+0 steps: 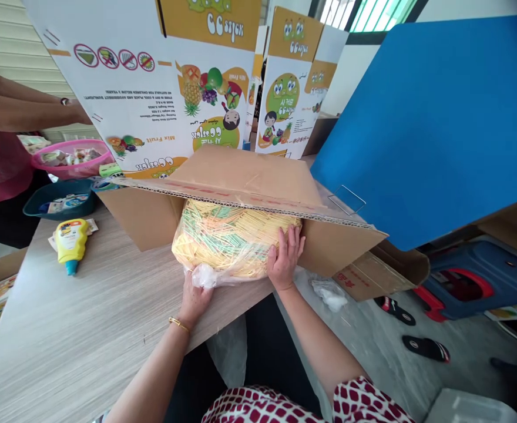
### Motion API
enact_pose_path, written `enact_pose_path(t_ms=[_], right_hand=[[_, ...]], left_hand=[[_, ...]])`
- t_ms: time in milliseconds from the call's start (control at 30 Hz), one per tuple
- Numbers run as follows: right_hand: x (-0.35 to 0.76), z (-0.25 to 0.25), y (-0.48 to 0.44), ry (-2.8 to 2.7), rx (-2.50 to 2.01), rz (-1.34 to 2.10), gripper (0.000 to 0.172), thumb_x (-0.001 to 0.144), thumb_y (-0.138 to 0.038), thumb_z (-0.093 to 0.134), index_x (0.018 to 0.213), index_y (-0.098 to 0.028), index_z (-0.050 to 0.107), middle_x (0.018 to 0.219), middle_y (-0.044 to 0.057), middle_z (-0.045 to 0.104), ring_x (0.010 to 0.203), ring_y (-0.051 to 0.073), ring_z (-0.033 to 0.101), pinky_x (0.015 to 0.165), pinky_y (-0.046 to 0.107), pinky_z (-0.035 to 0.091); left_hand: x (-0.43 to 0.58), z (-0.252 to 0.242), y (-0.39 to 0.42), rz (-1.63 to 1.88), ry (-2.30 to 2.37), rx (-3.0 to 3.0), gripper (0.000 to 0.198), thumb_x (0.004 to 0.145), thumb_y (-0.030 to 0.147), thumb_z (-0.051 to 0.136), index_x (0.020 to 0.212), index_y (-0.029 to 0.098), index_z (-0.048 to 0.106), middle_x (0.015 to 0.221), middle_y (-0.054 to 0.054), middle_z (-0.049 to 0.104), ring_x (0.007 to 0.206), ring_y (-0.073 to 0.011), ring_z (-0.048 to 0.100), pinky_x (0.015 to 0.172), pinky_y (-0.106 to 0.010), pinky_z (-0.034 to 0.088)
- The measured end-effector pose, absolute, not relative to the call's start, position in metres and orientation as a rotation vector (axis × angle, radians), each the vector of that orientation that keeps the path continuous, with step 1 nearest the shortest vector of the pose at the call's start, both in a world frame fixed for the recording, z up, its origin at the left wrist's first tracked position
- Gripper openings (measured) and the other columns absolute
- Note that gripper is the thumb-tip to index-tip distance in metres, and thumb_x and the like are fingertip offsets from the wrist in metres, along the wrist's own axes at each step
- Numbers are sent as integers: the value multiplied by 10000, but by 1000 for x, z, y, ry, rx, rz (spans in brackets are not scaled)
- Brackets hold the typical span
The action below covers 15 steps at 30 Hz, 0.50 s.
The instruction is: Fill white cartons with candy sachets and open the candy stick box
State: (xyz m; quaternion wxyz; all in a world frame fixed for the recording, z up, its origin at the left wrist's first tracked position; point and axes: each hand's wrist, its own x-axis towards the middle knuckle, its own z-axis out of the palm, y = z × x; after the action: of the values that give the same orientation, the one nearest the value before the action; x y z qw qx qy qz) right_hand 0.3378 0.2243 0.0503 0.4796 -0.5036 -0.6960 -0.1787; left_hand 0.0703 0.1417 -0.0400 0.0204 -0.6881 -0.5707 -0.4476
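A clear plastic bag of thin yellow, green and orange sticks [236, 232] lies in the mouth of a brown cardboard box [249, 176], whose flaps stand open toward me. My left hand [195, 296] is closed on the bunched plastic at the bag's lower left corner. On the bag's right side rests my right hand [285, 258], its fingers stretched out and touching the plastic near the right flap [342, 241]. The sticks' far ends are hidden inside the box.
A yellow glue bottle [71, 241] lies on the wooden table [108, 305] at left. Behind it are a teal basket [60, 200] and a pink basket [71, 169]. Printed cartons [153, 88] stand at the back, beside another person's arm [24, 106]. A blue panel [430, 123] leans at right.
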Motion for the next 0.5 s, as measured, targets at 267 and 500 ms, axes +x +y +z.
enact_pose_path(t_ms=[267,500], right_hand=[[341,52,242,-1747,-1183,-312,549,1022,-321,368,1547,-177,442,1625,174,360,1558,340,236,1224,642,285],[348,57,221,-1835,-1174,-366,534,1038,-298,404,1558,-177,400,1584,204,412,1536,346,290,1188,648,335]], left_hand=[[71,-41,145,-1358,-1804,-2118,244,929,310,528,1064,180,684,1085,-131,694,1039,-310,612,953,-521,529],[76,-33,143,-1361,-1848,-2124,257,894,262,537,1088,166,676,1129,-144,696,1063,-313,627,962,-530,539]])
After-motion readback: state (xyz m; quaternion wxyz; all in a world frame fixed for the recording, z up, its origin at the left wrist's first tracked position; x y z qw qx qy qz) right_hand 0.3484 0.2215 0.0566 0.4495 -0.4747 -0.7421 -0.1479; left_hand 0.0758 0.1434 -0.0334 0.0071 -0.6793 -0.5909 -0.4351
